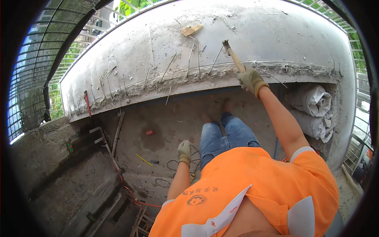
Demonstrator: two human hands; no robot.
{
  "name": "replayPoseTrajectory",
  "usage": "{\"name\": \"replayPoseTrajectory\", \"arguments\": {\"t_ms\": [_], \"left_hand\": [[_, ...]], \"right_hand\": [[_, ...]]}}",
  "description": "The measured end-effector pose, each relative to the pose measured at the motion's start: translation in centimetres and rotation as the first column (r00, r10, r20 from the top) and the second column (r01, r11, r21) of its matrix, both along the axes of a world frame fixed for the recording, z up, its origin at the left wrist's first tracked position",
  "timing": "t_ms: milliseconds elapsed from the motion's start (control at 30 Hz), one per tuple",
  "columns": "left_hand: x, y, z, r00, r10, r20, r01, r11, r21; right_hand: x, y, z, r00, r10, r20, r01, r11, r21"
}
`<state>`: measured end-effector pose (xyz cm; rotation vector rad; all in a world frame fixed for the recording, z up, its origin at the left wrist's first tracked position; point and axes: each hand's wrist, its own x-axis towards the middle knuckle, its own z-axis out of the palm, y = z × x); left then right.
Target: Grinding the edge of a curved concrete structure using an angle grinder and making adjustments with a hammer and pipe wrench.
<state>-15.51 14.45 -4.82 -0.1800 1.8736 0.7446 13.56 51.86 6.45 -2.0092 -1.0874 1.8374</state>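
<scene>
My right hand (252,80), in a pale work glove, is closed round the wooden handle of a hammer (236,59). The hammer's dark metal head lies over the grey concrete ledge (272,43), close to the top of a thin steel bar (215,59) that sticks up from its broken edge. Several more bent bars stand along this rough edge to the left. Lower down, my left hand (184,151), also gloved, hangs beside my thigh over the floor. Its fingers look loosely curled, with nothing visible in them.
A wood scrap (192,30) and rubble lie on the ledge. Rolled white sacks (310,100) fill the recess at right. On the floor are a red block (150,132), a yellow stick (144,160) and a dark cable (167,173). A red-handled tool (87,103) leans at left.
</scene>
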Motion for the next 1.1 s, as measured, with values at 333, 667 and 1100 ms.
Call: {"name": "replayPoseTrajectory", "arguments": {"t_ms": [333,667,1100], "left_hand": [[-0.2,33.7,-2.7,0.601,-0.596,-0.532,0.759,0.634,0.148],[-3.0,61.1,-9.8,-0.129,-0.57,-0.812,0.897,0.282,-0.34],[-5.9,64.6,-7.9,0.525,-0.401,-0.751,0.815,0.492,0.307]], "right_hand": [[5.3,5.8,-4.7,0.696,0.447,0.562,-0.545,0.839,0.007],[2.8,9.9,-2.7,0.805,0.374,0.461,-0.345,0.926,-0.151],[1.7,12.2,-2.1,0.869,0.269,0.416,-0.148,0.942,-0.3]]}}
